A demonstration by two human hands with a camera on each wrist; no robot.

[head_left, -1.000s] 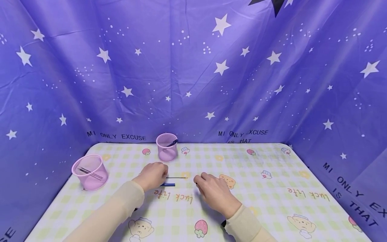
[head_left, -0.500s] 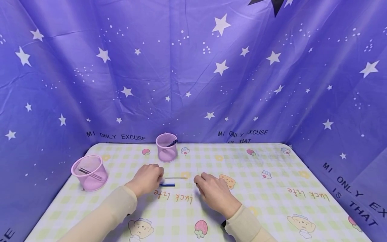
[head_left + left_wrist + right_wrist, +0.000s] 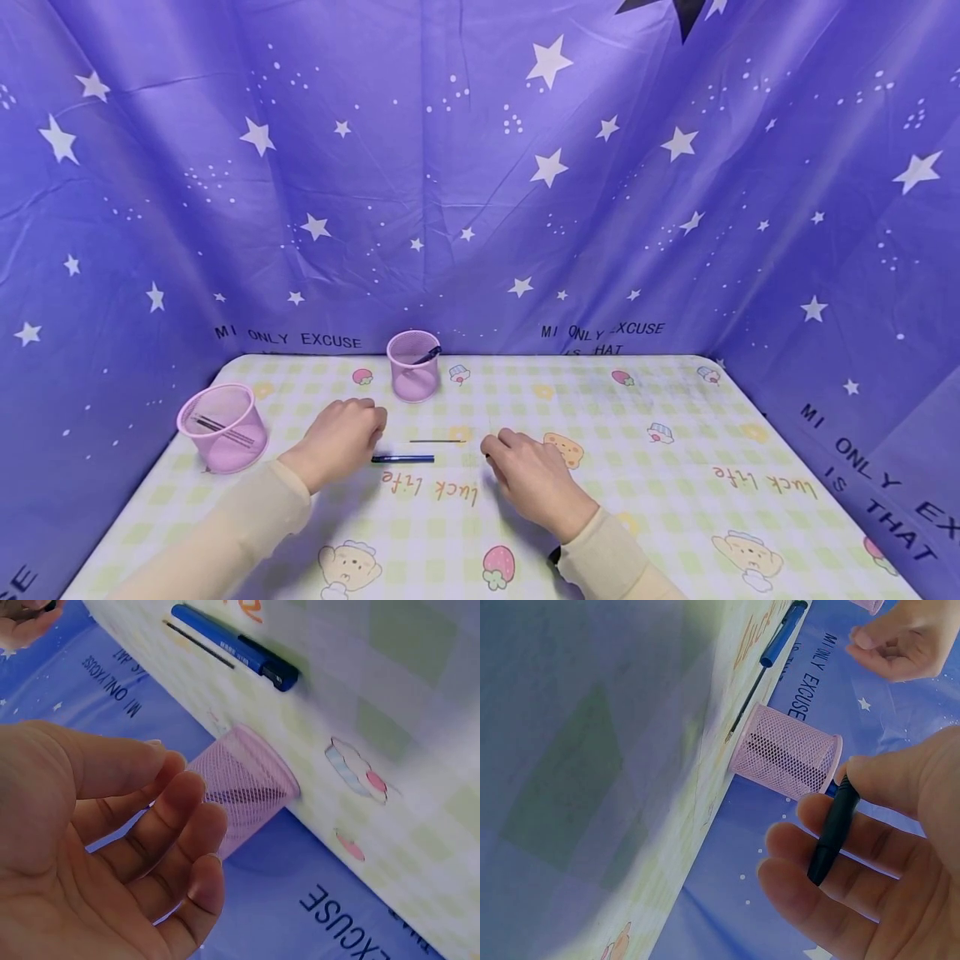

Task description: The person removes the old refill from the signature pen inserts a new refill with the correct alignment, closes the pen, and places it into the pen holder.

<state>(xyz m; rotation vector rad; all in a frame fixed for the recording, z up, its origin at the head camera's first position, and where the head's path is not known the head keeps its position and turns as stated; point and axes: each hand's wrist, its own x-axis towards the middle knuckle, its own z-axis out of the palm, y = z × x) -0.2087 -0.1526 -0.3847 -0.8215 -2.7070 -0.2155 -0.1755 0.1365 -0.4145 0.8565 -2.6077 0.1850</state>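
My left hand (image 3: 333,442) hovers just left of a blue pen barrel (image 3: 405,458) lying on the table. In the left wrist view its fingers are loosely bent, thumb near the index finger, with nothing visible between them. A thin pen refill (image 3: 437,441) lies just beyond the barrel, roughly parallel to it; both also show in the left wrist view, the barrel with a clip and dark end. My right hand (image 3: 536,479) is to the right of the refill. The right wrist view shows it pinching a short black tapered pen tip section (image 3: 832,832) between thumb and fingers.
A pink mesh pen cup (image 3: 415,383) with a dark pen leaning in it stands at the back. Another pink mesh cup (image 3: 232,450), holding several thin refills, stands at the left. A checked cloth (image 3: 675,475) covers the table; a purple star curtain (image 3: 480,208) surrounds it.
My left hand has drawn away to the left from the blue barrel, uncovering more of it. The barrel and refill lie still, and my right hand has stayed in place.
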